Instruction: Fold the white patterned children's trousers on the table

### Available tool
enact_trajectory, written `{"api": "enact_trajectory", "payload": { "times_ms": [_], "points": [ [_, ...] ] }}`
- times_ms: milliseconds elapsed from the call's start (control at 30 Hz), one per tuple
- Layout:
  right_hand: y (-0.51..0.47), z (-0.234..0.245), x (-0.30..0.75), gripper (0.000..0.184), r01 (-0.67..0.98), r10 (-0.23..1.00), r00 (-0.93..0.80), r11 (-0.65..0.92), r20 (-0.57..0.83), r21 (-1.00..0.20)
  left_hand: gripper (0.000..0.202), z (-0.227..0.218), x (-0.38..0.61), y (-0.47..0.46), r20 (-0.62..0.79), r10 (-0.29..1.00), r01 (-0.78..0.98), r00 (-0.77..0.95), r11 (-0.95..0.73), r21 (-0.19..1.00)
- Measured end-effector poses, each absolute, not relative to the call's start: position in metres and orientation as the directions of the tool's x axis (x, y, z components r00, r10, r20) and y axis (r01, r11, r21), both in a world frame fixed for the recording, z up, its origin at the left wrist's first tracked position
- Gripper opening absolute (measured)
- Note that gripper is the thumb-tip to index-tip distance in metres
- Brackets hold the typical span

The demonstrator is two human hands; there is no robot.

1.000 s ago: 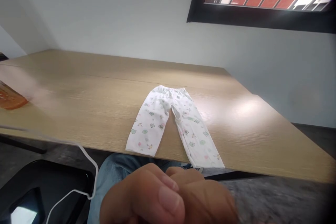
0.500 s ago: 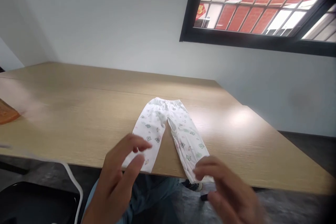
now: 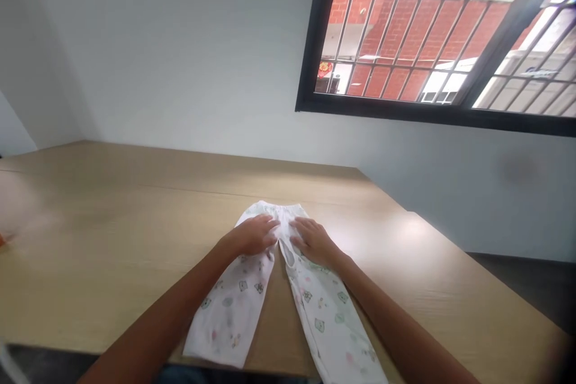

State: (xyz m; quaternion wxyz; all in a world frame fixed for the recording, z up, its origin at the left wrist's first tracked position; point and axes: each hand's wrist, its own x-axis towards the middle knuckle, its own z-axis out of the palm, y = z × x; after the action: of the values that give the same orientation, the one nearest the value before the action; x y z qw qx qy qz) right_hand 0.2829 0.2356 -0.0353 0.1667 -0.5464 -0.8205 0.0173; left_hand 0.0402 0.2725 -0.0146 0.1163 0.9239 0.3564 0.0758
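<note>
White child's trousers (image 3: 236,312) with small printed animal figures lie spread on the wooden table, waistband at the far side and both legs toward me. My left hand (image 3: 257,234) rests flat on the upper part of the left trouser leg, just below the waistband. Across from it, my right hand (image 3: 315,241) lies on the upper right side with its fingers stretched out. Both hands press on the cloth without gripping it. The trouser legs' hems reach the table's near edge, and the right one runs out of the picture at the bottom.
The light wooden table (image 3: 135,240) reaches back to a pale wall (image 3: 180,54). A barred window (image 3: 405,42) is set in the wall at upper right. At the far left edge, a bit of an orange object (image 3: 2,240) shows. A white cable (image 3: 12,365) hangs at lower left.
Both hands have moved forward from above the hems and come down onto the upper trousers. The view has tilted upward, so the table and trousers sit lower in the picture.
</note>
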Motion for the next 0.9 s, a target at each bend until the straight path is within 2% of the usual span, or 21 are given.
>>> {"api": "enact_trajectory", "payload": {
  "times_ms": [200,433,567,667,767,900],
  "points": [
    [0.245,-0.045,0.31,0.051,0.894,0.902,-0.388,0.418,0.19,-0.16,0.071,-0.052,0.014,0.278,0.087,0.731,0.697,0.677,-0.674,0.244],
    [0.225,-0.024,0.298,0.049,0.903,0.912,-0.383,0.404,0.149,-0.149,0.096,-0.031,-0.002,0.274,0.008,0.656,0.615,0.755,-0.711,0.341],
    [0.219,-0.015,0.3,0.048,0.911,0.925,-0.347,0.371,0.153,-0.18,0.081,-0.027,-0.006,0.273,0.102,0.65,0.565,0.753,-0.719,0.405],
    [0.223,-0.023,0.304,0.063,0.905,0.917,-0.37,0.392,0.151,-0.166,0.071,-0.037,0.006,0.273,0.155,0.634,0.558,0.757,-0.752,0.351],
    [0.231,-0.034,0.304,0.075,0.918,0.93,-0.359,0.366,0.075,-0.155,0.068,-0.051,0.021,0.278,0.132,0.617,0.566,0.776,-0.773,0.287],
    [0.246,-0.04,0.307,0.077,0.929,0.94,-0.34,0.34,0.027,-0.146,0.064,-0.059,0.026,0.289,0.141,0.674,0.636,0.725,-0.734,0.237]
  ]
}}
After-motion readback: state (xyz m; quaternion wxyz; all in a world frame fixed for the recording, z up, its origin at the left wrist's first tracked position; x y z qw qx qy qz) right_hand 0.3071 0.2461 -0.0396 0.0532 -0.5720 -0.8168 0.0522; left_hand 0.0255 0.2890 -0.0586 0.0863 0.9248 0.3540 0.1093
